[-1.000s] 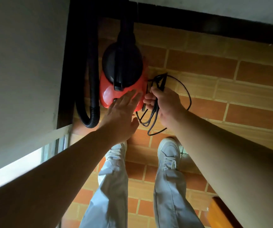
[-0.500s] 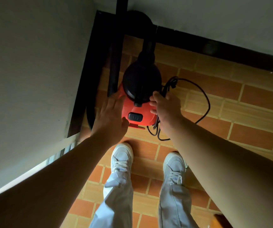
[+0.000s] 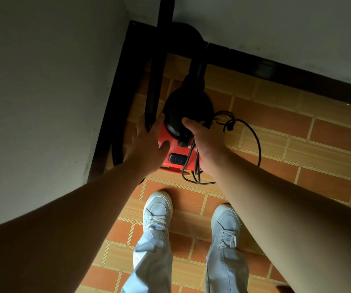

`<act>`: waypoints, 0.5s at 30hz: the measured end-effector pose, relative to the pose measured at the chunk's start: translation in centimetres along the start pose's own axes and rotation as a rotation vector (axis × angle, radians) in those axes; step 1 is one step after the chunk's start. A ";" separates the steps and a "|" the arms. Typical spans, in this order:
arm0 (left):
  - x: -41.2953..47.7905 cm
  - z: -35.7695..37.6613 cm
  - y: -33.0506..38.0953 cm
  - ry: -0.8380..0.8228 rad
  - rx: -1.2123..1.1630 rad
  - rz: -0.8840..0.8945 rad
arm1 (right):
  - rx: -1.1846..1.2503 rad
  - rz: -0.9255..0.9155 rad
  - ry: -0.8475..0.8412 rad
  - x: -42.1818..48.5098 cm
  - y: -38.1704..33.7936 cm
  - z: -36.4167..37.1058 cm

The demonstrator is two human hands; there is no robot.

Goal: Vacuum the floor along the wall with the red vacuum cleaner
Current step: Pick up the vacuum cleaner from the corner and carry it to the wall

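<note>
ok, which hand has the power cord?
The right hand: its fingers curl round the black cord beside the red vacuum cleaner. The left hand lies flat against that cleaner, holding nothing.

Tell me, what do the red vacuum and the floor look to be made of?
The red vacuum cleaner looks like moulded plastic: smooth, slightly glossy, with a soft highlight on its black dome. The floor looks like matte ceramic tile, brick-patterned orange and tan with pale grout lines.

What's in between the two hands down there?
The body of the red vacuum cleaner, with its dark switch, sits between the left hand and the right hand, which holds the black cord. The head view shows it.
</note>
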State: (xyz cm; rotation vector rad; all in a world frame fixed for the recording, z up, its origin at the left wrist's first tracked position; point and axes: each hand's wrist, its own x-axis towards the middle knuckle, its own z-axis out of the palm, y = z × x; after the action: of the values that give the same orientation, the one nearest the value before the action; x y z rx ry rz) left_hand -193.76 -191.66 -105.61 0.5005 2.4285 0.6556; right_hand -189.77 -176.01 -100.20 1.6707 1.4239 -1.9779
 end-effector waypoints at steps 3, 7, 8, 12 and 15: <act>-0.2 0.0 -0.2 0.010 0.026 0.002 | 0.010 -0.031 0.036 0.5 -0.1 1.0; 0.0 -0.4 -0.1 0.041 -0.033 0.005 | 0.020 -0.038 0.089 0.9 -0.3 2.0; 0.2 -0.5 0.0 0.037 -0.051 -0.001 | 0.008 -0.041 0.088 1.0 -0.2 2.3; 0.7 -0.7 -0.5 0.043 -0.058 -0.010 | -0.039 0.005 0.013 1.0 -0.2 2.4; 1.7 0.0 -1.9 0.055 -0.055 0.043 | -0.030 0.023 -0.037 1.3 -0.6 2.0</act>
State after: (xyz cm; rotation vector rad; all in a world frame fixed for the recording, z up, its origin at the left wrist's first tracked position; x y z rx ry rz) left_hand -195.42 -192.41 -107.36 0.5195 2.4498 0.7612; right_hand -191.96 -176.66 -101.16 1.6216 1.4080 -1.9553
